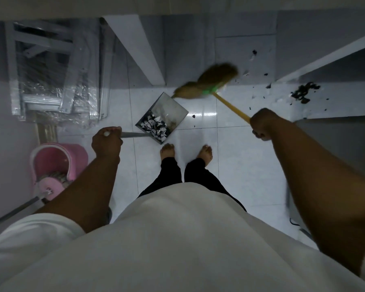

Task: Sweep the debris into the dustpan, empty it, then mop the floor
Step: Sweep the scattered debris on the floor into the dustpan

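Note:
A grey metal dustpan [167, 110] rests on the white tiled floor just ahead of my bare feet, with black and white scraps piled at its near end. My left hand [106, 142] is shut on the dustpan's grey handle. A straw broom [209, 81] with a green band and a yellow stick hangs blurred just beyond the dustpan's open far edge. My right hand [261, 125] is shut on the yellow stick. Dark debris [303, 92] lies in a heap and in scattered bits on the floor at the right.
A pink mop bucket [57, 163] with a mop head and grey mop pole stands at the lower left. Plastic-wrapped metal frames [51, 70] lean at the upper left. Grey walls and ledges close in at the top and right.

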A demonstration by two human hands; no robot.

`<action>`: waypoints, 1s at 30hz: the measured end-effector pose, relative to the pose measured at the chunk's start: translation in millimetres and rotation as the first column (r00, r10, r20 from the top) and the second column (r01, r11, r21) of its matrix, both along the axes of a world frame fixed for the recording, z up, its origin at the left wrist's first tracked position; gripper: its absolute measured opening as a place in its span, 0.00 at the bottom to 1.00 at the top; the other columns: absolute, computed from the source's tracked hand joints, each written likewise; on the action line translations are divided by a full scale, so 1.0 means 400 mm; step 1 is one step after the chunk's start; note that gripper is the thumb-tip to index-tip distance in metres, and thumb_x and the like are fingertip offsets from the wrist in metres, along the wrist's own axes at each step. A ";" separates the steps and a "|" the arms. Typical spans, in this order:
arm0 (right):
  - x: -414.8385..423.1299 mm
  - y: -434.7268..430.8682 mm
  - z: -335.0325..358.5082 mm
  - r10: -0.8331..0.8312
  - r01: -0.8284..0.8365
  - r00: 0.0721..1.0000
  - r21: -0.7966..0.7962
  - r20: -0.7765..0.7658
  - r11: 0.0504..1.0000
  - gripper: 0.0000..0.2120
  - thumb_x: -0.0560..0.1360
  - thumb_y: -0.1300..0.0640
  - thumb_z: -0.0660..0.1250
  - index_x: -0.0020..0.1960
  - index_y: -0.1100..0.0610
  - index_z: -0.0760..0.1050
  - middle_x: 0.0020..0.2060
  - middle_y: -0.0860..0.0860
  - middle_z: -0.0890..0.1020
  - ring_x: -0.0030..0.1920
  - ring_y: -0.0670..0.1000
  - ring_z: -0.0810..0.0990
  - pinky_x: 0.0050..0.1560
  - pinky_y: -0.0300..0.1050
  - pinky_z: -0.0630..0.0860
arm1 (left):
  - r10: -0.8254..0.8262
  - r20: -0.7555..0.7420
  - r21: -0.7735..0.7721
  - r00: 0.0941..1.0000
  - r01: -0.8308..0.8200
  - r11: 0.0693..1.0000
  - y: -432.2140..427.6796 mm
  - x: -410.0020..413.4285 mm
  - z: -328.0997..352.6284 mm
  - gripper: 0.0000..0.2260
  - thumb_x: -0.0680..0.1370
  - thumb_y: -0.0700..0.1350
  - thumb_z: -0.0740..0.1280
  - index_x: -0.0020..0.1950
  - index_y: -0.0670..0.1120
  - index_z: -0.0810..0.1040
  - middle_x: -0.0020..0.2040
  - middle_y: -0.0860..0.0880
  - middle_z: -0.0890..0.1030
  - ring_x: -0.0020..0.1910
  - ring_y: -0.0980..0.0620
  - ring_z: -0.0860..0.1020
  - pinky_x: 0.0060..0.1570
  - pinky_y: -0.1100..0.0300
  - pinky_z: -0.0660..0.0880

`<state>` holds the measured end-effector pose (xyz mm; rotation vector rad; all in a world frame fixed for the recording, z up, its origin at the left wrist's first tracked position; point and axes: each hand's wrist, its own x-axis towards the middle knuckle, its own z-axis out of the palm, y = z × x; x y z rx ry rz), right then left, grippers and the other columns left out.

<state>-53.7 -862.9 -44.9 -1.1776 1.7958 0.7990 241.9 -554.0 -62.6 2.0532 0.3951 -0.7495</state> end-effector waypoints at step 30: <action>-0.259 0.260 0.038 0.517 -0.495 0.856 -0.313 -0.015 0.810 0.13 0.80 0.59 0.58 0.61 0.60 0.76 0.50 0.59 0.81 0.48 0.61 0.79 0.41 0.40 0.66 | -0.514 0.047 0.071 0.857 0.510 0.857 -0.128 0.025 -0.073 0.10 0.72 0.40 0.72 0.34 0.53 0.79 0.36 0.52 0.80 0.40 0.49 0.78 0.46 0.54 0.76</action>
